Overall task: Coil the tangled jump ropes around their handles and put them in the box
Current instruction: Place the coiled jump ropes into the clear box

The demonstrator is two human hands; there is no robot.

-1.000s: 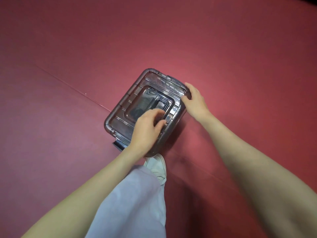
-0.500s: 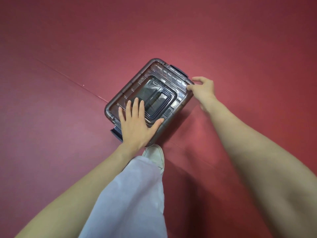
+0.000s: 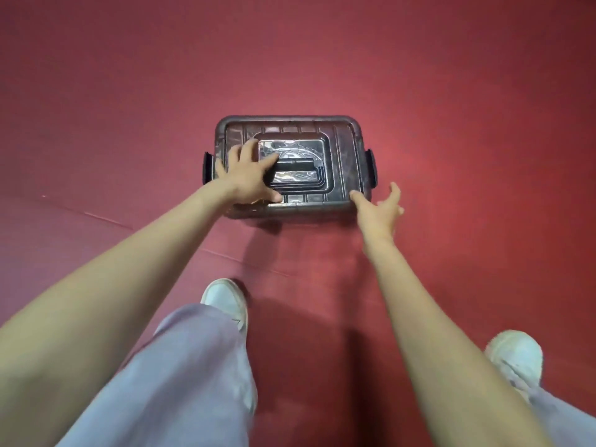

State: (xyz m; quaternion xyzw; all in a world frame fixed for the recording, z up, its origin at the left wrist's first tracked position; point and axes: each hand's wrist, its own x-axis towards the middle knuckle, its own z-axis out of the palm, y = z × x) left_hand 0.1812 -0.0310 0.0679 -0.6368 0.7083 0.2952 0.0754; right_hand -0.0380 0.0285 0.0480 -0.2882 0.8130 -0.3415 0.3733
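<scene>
from the head camera, a smoky translucent plastic storage box (image 3: 345, 156) sits on the red floor (image 3: 129, 91), straight ahead of the person, its long side facing them. its lid (image 3: 338, 137) is on and closed, ribbed round the edge, with a sunken centre panel where a black carry handle (image 3: 296, 164) lies flat. dark latches show on both short ends, the left latch (image 3: 207, 167) and the right latch (image 3: 371, 167), though whether they are snapped shut cannot be told. the jump ropes cannot be made out (the lid is glossy and tinted, and only pale reflections show through it). the left hand (image 3: 246, 175) lies on the left part of the lid, fingers (image 3: 248, 150) spread and resting on the plastic, the thumb reaching toward the left end of the carry handle; it grips nothing. the right hand (image 3: 379, 209) is at the box's near right corner, open and loose, its fingers (image 3: 395, 193) splayed and holding nothing, the index tip at or just touching the lid's rim. both forearms are bare. lower in the view are pale lilac trousers (image 3: 180, 375) and two white shoes, the left shoe (image 3: 227, 300) a little short of the box, the right shoe (image 3: 516, 356) near the frame's right edge. a thin seam (image 3: 96, 217) crosses the floor on the left.
</scene>
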